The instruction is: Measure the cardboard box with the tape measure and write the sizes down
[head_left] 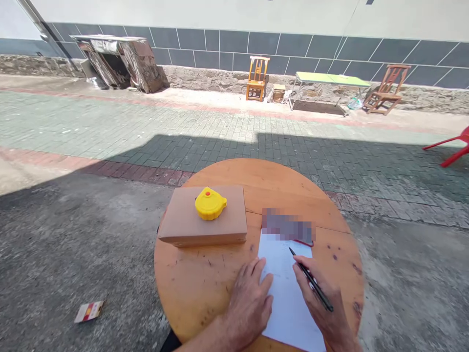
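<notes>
My right hand (322, 298) grips a black pen (311, 281), its tip over the upper part of a white sheet of paper (286, 303). Across the left edge of the sheet lies my left hand (251, 296), fingers stretched out and resting partly on the table. A blurred-out object (287, 226) with a red edge covers the top of the paper. Left of the sheet, a closed cardboard box (183, 225) carries a yellow tape measure (210, 205) with a red button. Whether the pen tip touches the paper I cannot tell.
All of this stands on a round wooden table (205, 288). A small printed carton (89, 312) lies on the concrete at left. By the far wall are a wooden chair (257, 80), a green folding table (331, 79) and a brown chair (387, 90). A red chair (454, 149) shows at right.
</notes>
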`<state>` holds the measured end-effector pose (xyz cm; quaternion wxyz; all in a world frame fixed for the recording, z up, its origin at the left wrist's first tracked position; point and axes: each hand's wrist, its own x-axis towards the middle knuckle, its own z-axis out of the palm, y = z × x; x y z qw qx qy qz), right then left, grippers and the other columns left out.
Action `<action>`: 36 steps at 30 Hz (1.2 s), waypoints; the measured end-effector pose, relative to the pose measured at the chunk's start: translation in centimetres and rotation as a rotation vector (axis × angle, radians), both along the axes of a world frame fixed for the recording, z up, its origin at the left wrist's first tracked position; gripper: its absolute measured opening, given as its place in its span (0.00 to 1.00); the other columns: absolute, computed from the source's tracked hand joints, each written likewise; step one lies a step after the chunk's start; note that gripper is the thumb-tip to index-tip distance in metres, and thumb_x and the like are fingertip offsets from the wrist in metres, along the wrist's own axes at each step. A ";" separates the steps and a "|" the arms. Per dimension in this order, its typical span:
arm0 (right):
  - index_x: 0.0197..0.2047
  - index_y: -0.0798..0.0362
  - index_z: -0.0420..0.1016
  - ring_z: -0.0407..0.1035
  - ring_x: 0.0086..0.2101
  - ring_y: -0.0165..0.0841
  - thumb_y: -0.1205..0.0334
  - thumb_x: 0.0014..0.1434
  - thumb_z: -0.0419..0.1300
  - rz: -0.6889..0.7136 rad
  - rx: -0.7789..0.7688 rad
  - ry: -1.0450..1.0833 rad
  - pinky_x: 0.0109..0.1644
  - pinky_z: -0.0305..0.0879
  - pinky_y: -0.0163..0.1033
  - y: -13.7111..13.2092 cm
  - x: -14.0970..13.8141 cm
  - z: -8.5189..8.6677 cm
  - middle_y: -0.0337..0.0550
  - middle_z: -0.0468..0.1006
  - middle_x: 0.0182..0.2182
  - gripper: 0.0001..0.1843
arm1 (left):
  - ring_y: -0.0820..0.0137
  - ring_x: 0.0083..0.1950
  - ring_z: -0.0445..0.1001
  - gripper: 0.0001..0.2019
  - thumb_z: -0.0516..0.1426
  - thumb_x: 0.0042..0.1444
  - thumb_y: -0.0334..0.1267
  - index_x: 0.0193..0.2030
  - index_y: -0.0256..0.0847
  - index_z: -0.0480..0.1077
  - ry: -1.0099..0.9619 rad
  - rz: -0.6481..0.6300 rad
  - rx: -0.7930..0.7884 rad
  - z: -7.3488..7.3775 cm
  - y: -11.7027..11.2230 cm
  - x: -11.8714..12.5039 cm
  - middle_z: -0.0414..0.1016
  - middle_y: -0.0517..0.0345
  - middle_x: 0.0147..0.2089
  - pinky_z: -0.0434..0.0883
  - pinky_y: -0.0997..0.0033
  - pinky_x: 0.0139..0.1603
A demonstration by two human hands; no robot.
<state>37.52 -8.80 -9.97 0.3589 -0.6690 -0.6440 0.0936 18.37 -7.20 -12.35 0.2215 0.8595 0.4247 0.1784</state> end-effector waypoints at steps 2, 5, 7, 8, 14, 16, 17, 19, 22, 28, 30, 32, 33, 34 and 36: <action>0.48 0.52 0.73 0.75 0.35 0.36 0.63 0.66 0.49 0.057 -0.004 -0.318 0.34 0.68 0.37 0.3 0.2 -1.0 0.46 0.78 0.40 0.13 | 0.53 0.63 0.63 0.18 0.56 0.52 0.30 0.51 0.41 0.69 -0.051 -0.004 0.034 0.3 -0.1 -0.6 0.64 0.45 0.63 0.66 0.47 0.62; 0.46 0.52 0.74 0.72 0.27 0.35 0.69 0.64 0.46 0.008 -0.072 -0.676 0.26 0.60 0.36 0.9 0.7 -2.3 0.43 0.77 0.32 0.16 | 0.57 0.62 0.64 0.18 0.54 0.53 0.26 0.51 0.41 0.68 -0.171 -0.008 0.144 1.1 -0.2 -2.6 0.64 0.45 0.62 0.68 0.51 0.60; 0.44 0.52 0.74 0.72 0.27 0.35 0.70 0.63 0.48 -0.027 -0.119 -0.789 0.24 0.57 0.36 1.3 1.1 -2.6 0.42 0.76 0.30 0.14 | 0.59 0.61 0.64 0.18 0.52 0.56 0.24 0.52 0.42 0.67 -0.268 0.042 0.247 1.9 0.0 -5.0 0.65 0.46 0.61 0.69 0.55 0.58; 0.43 0.51 0.74 0.73 0.27 0.36 0.69 0.62 0.50 -0.036 -0.137 -0.819 0.23 0.56 0.36 1.5 1.3 -2.6 0.42 0.77 0.30 0.13 | 0.60 0.61 0.64 0.18 0.51 0.57 0.23 0.52 0.42 0.67 -0.309 0.092 0.302 2.4 0.2 -6.4 0.65 0.47 0.59 0.70 0.57 0.58; 0.45 0.52 0.77 0.75 0.24 0.40 0.60 0.63 0.53 -0.127 -0.212 -0.872 0.23 0.55 0.37 3.0 1.7 -1.7 0.45 0.81 0.26 0.13 | 0.61 0.57 0.68 0.14 0.54 0.60 0.31 0.52 0.45 0.69 -0.296 0.588 0.444 6.1 3.4 -14.8 0.67 0.51 0.56 0.66 0.54 0.60; 0.44 0.52 0.78 0.76 0.25 0.43 0.56 0.63 0.54 -0.144 -0.235 -0.874 0.23 0.56 0.38 3.6 1.7 -1.5 0.47 0.81 0.24 0.15 | 0.58 0.58 0.67 0.13 0.54 0.61 0.36 0.52 0.43 0.69 -0.301 0.692 0.431 7.1 5.0 -16.6 0.67 0.50 0.56 0.65 0.51 0.61; 0.43 0.52 0.79 0.76 0.25 0.44 0.56 0.62 0.54 -0.140 -0.253 -0.870 0.24 0.57 0.39 3.9 1.6 -1.4 0.47 0.81 0.24 0.15 | 0.57 0.59 0.67 0.13 0.54 0.61 0.39 0.52 0.43 0.69 -0.313 0.725 0.407 7.4 5.9 -17.3 0.67 0.49 0.57 0.64 0.50 0.61; 0.41 0.52 0.79 0.77 0.26 0.45 0.58 0.62 0.53 -0.121 -0.278 -0.836 0.24 0.59 0.40 4.6 1.6 -0.8 0.48 0.83 0.27 0.14 | 0.56 0.61 0.65 0.16 0.54 0.61 0.43 0.54 0.42 0.68 -0.363 0.774 0.316 7.6 7.4 -18.2 0.66 0.49 0.60 0.65 0.50 0.61; 0.39 0.51 0.79 0.78 0.27 0.42 0.56 0.62 0.52 -0.069 -0.234 -0.659 0.25 0.62 0.40 5.6 0.7 1.3 0.44 0.84 0.32 0.15 | 0.55 0.61 0.66 0.22 0.54 0.60 0.48 0.59 0.43 0.65 -0.494 0.808 0.084 7.2 9.3 -18.9 0.63 0.48 0.64 0.70 0.52 0.56; 0.47 0.50 0.75 0.75 0.37 0.38 0.50 0.63 0.53 0.197 -0.019 -0.301 0.39 0.69 0.41 10.4 -9.1 8.6 0.47 0.80 0.41 0.17 | 0.55 0.61 0.67 0.31 0.54 0.60 0.51 0.66 0.38 0.57 -0.840 0.645 -0.393 6.6 12.1 -18.4 0.65 0.43 0.64 0.68 0.55 0.58; 0.56 0.54 0.69 0.71 0.48 0.47 0.46 0.59 0.58 0.276 0.008 -0.304 0.49 0.68 0.49 12.5 -13.5 10.1 0.54 0.75 0.52 0.28 | 0.55 0.59 0.69 0.30 0.54 0.59 0.50 0.64 0.37 0.59 -0.894 0.582 -0.473 6.9 12.7 -18.0 0.67 0.44 0.62 0.70 0.57 0.55; 0.59 0.58 0.66 0.69 0.49 0.52 0.45 0.53 0.63 0.317 -0.026 -0.304 0.52 0.65 0.55 14.3 -16.7 10.8 0.59 0.74 0.53 0.36 | 0.54 0.56 0.71 0.30 0.55 0.58 0.50 0.62 0.35 0.61 -0.894 0.563 -0.515 7.4 13.1 -17.7 0.69 0.44 0.60 0.72 0.57 0.52; 0.58 0.58 0.67 0.69 0.49 0.52 0.48 0.51 0.65 0.334 -0.044 -0.286 0.52 0.65 0.56 14.8 -17.5 10.8 0.59 0.75 0.51 0.36 | 0.54 0.56 0.72 0.29 0.55 0.57 0.50 0.62 0.34 0.62 -0.886 0.556 -0.526 7.6 13.1 -17.6 0.70 0.44 0.59 0.72 0.57 0.51; 0.57 0.57 0.68 0.69 0.48 0.51 0.51 0.50 0.66 0.339 -0.062 -0.237 0.52 0.65 0.56 15.1 -17.8 10.7 0.58 0.76 0.50 0.34 | 0.54 0.55 0.72 0.29 0.55 0.57 0.50 0.61 0.34 0.62 -0.881 0.542 -0.531 7.8 13.1 -17.5 0.71 0.44 0.59 0.72 0.57 0.51; 0.57 0.54 0.69 0.69 0.49 0.48 0.54 0.50 0.66 0.323 -0.101 -0.012 0.53 0.65 0.53 14.7 -16.9 10.2 0.53 0.76 0.50 0.32 | 0.55 0.56 0.72 0.29 0.55 0.58 0.49 0.62 0.35 0.61 -0.880 0.501 -0.515 8.0 12.8 -17.6 0.71 0.46 0.59 0.72 0.58 0.52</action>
